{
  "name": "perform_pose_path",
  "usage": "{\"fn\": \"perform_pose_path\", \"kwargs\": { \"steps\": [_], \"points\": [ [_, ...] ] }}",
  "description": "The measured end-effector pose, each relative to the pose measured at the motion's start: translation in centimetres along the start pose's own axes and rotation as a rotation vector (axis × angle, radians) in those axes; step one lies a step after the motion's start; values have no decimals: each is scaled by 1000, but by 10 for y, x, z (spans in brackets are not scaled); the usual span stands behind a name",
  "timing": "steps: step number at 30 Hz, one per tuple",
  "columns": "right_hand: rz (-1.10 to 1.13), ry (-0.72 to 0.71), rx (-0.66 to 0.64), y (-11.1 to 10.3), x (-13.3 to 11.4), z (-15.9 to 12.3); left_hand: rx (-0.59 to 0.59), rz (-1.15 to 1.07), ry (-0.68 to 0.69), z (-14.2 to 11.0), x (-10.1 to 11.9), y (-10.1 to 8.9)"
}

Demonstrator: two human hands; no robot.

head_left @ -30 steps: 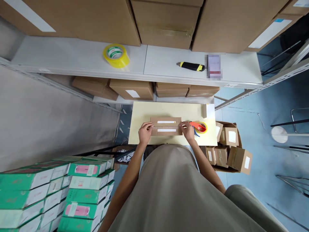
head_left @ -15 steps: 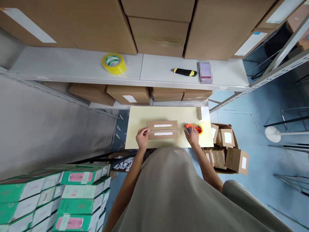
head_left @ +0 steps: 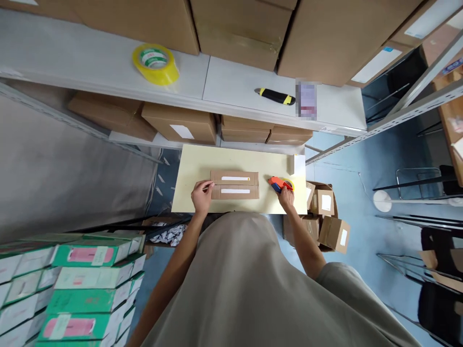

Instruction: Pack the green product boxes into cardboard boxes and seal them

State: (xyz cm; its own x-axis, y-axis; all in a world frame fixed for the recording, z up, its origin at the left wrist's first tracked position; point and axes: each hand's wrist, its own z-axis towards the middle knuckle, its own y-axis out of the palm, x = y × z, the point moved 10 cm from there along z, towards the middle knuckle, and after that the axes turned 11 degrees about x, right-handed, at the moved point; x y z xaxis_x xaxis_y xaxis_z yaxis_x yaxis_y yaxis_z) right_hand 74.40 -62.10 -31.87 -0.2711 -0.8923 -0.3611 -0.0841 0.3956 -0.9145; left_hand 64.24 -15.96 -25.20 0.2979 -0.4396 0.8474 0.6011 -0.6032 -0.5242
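The flat cardboard box (head_left: pixel 235 185) lies between the left fingers (head_left: pixel 212 183), pinched at its left edge, and the right fingers (head_left: pixel 283 189), gripping the tape dispenser (head_left: pixel 278 184).

1. Your brown cardboard box (head_left: pixel 235 185) lies flat, flaps meeting along a lengthwise seam, two white labels on top, its left end at your left hand (head_left: pixel 201 196).
2. Your orange-and-blue tape dispenser (head_left: pixel 279 183) sits in your right hand (head_left: pixel 286 198).

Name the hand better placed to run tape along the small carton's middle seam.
Right, I'd judge. The right hand grips the orange tape dispenser, just right of the small carton. The left hand has its fingers at the carton's left edge, seemingly better suited to steadying.
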Motion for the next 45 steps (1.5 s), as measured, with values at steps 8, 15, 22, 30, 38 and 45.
{"fn": "perform_pose_path", "kwargs": {
  "steps": [8,15,22,30,38,45],
  "points": [
    [698,-104,-311,-70,-72,9,10,-39,-39,-6,-3,4],
    [786,-359,-1025,-73,-233,-48,52,-109,-54,-10,-7,8],
    [597,-420,-1338,-25,-302,-89,79,-142,-102,-12,-8,10],
    [355,-480,-1261,10,-298,-67,116,-142,-142,-13,-7,1],
    [272,-463,-1398,16,-291,-75,-116,-489,-552,-11,-26,15],
    [275,-455,-1404,12,-297,-77,-222,-643,-574,-18,1,12]
  ]
}}
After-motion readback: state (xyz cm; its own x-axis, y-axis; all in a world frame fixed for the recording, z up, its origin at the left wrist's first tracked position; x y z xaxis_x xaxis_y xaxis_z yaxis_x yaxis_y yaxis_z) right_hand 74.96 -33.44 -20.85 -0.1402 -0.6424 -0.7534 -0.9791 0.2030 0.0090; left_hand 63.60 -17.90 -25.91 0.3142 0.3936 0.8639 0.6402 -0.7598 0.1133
